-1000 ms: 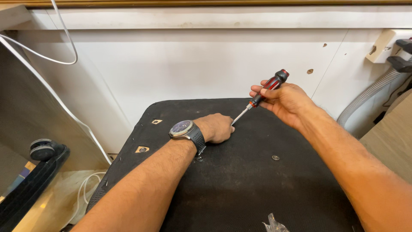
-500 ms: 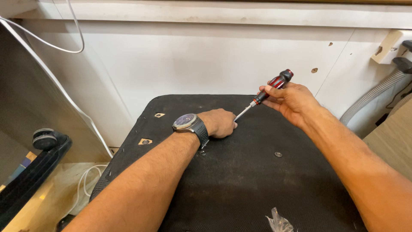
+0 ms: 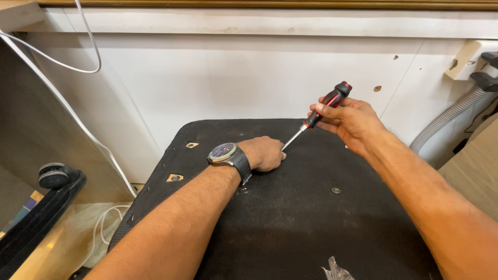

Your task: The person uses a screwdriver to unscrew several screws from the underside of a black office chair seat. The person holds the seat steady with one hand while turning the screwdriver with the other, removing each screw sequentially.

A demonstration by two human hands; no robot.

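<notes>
Black fabric panel (image 3: 290,223), gripped screwdriver (image 3: 319,114)

Left hand (image 3: 264,153) rests on the padded panel (image 3: 290,218), screwdriver (image 3: 317,115) slanting down to it from the right

Black-and-red screwdriver (image 3: 326,105), black mesh-textured panel (image 3: 290,207), white wall (image 3: 233,78), seemingly blue-faced watch (image 3: 223,152).

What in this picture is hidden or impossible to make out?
Head view:
- Screwdriver tip: hidden behind the left hand.
- What that hand pinches: covered by its fingers.
- Clear plastic scrap: cut off by the bottom edge.
- Black fabric panel: near end out of frame.
</notes>
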